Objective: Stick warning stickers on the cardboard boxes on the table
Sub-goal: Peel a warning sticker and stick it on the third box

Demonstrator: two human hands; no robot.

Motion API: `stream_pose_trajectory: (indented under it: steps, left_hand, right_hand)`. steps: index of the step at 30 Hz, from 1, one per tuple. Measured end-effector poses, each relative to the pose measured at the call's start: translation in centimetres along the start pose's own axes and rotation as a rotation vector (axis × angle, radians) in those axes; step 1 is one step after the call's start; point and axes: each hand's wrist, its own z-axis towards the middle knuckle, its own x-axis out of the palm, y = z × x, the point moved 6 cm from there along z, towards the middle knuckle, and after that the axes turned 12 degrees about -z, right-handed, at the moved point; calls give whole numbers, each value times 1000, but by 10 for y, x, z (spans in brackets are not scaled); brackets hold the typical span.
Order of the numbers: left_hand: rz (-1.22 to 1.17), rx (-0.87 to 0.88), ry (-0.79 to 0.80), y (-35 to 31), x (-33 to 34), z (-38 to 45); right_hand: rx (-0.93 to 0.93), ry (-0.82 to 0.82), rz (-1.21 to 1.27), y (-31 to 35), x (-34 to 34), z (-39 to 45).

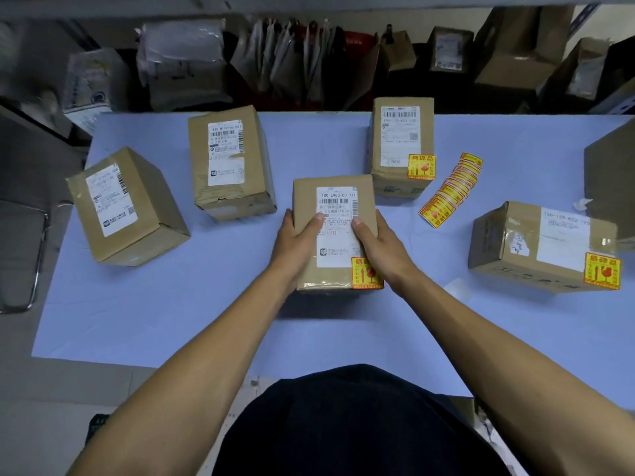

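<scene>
Two bare hands hold one small cardboard box (335, 214) between them, seen from above. The left hand (295, 243) wraps the box's left edge, thumb lying across the white shipping label (335, 231) on top. The right hand (379, 250) wraps the right edge, thumb also on the label. A yellow and red warning sticker (364, 273) sits at the near right corner of this box, partly under the right hand.

This held box is near the middle of a table (171, 304) with a pale blue top. Beyond it and slightly to its right stands a taller box (400, 146), also carrying a warning sticker at its near right corner. To the right of the held box, a fanned strip of loose warning stickers (452, 190) lies flat on the table. Further right is a wide box (543, 247) with a sticker at its near right corner. To the left of the held box is an upright box (230, 163) with no warning sticker visible, and further left a tilted box (125, 206), likewise showing none. Behind the table, blurred parcels and bags fill a shelf (309, 63).
</scene>
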Motion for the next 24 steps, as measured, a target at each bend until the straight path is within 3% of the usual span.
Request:
stream_pose_trajectory:
  steps: [11, 17, 24]
  left_hand:
    - [6, -40, 23, -80, -4, 106]
    - [48, -65, 11, -93, 6, 148]
    - [164, 29, -38, -101, 10, 178]
  right_hand:
    - [-7, -23, 92, 79, -8, 97]
    - [63, -78, 91, 90, -13, 138]
    - [118, -109, 5, 103, -18, 165]
